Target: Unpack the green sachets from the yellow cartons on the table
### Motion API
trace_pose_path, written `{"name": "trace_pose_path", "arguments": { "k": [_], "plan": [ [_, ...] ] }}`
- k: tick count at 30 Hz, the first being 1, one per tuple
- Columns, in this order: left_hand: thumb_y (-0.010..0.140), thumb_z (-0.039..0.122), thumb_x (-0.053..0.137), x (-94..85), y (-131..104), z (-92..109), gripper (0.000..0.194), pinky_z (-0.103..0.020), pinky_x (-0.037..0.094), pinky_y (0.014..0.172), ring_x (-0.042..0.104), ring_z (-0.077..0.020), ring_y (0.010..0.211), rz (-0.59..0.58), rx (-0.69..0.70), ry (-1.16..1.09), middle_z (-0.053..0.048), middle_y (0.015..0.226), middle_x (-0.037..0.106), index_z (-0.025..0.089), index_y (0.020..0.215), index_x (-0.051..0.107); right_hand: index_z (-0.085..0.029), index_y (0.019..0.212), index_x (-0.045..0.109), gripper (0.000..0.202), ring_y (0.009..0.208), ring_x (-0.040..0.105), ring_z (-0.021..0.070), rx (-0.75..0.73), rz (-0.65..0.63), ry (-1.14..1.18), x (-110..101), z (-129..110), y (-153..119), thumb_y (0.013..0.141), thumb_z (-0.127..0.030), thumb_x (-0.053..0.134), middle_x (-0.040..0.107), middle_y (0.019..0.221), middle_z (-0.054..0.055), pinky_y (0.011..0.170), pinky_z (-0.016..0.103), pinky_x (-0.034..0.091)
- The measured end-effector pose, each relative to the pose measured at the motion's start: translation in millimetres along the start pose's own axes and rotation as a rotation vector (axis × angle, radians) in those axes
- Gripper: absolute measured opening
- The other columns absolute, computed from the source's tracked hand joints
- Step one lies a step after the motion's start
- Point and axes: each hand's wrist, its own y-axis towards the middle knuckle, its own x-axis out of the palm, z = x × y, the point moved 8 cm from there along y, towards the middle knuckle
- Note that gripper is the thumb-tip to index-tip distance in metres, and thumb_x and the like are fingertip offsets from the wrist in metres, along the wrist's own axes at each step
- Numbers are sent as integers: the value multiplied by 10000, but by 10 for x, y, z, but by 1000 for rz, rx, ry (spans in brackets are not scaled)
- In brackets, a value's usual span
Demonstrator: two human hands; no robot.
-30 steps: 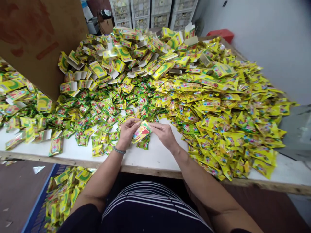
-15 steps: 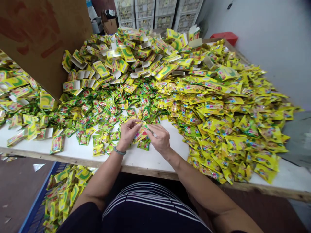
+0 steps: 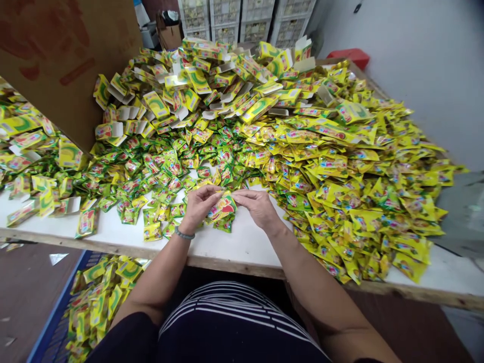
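Observation:
Between my hands, over the white tabletop, is a small yellow packet (image 3: 224,207) with red and green print. My left hand (image 3: 199,205) is closed on its left side, thumb and fingers pinched at the upper edge. At the upper right corner, the fingertips of my right hand (image 3: 256,205) are pressed together. Just below the held packet lies a small green sachet (image 3: 224,224). Beyond my hands spreads a heap of small green sachets (image 3: 174,169). A large pile of flat yellow sachets (image 3: 340,201) rises to the right of my right hand.
Small yellow cartons (image 3: 196,80), several with flaps open, are heaped at the back. A big brown cardboard box (image 3: 71,65) stands at the left. Below the table's wooden front edge (image 3: 234,266) is a blue crate (image 3: 56,312) of filled cartons. White crates (image 3: 227,20) are stacked behind.
My right hand has shifted right, to the packet's corner, and its fingers have straightened. More of the packet's printed face now shows. My left hand keeps its grip.

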Motion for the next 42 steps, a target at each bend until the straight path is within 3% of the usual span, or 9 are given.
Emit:
{"name": "trace_pose_path", "arguments": {
  "k": [6,15,19,22,26,28,30,36,42],
  "plan": [
    [667,401,849,-12,12,-86,299,-214,405,539,523,-85,571,-13,-85,-44,-13,682,664,151,807,761,-226,753,805,133,810,662,197,-17,4,-15,-8,0,-19,671,-329,788,767,839,42,793,363,529],
    [709,438,800,69,11,-97,321,-227,413,581,538,-109,637,-9,-28,84,-35,724,675,133,798,752,-192,809,705,118,786,633,204,-534,116,-633,198,-387,-282,804,-220,590,691,862,82,723,351,532],
    [749,483,747,-13,-60,-22,387,-217,348,521,464,-90,553,-26,-45,196,2,638,604,136,920,750,-191,840,678,115,788,643,190,-511,3,-583,326,-288,-307,851,-214,565,692,877,73,702,323,538],
    [781,508,688,-463,-344,272,430,-224,321,498,441,-99,512,-95,-99,517,20,585,563,155,1020,743,-196,851,686,169,802,670,185,-459,-93,-551,384,-189,-286,914,-240,535,720,883,63,751,325,548],
    [756,527,652,-1616,-1061,580,444,-268,388,536,585,-188,546,-214,-394,1162,-13,604,661,211,1052,752,-192,970,690,195,748,648,189,-493,116,-710,215,-252,-141,942,-269,513,715,895,77,710,331,543],
    [735,514,630,-2124,-1349,697,463,-314,455,599,665,-258,628,-157,-499,1366,-44,669,719,219,1073,745,-191,997,690,210,838,654,221,-566,200,-807,198,-354,-40,949,-261,498,716,919,91,807,377,540],
    [722,542,625,-2328,-1420,774,520,-360,518,719,718,-316,840,-59,-449,1441,-91,904,774,228,1122,731,-188,1008,691,218,944,648,251,-648,195,-878,295,-468,67,947,-237,488,717,965,108,895,416,521],
    [773,649,598,-1946,-424,950,627,-403,522,928,657,-308,1116,162,26,1257,-117,1259,688,224,1228,673,-204,1065,683,213,1021,631,254,-844,41,-1021,661,-1075,486,947,-269,518,699,1064,111,935,412,512],
    [794,735,505,-2022,1201,1679,675,-376,501,904,661,-307,1034,315,216,1233,-133,1155,715,176,1118,700,-198,915,711,327,919,642,247,-768,178,-1192,222,-2326,1559,938,-454,509,725,958,98,856,369,483]
  ]
}}
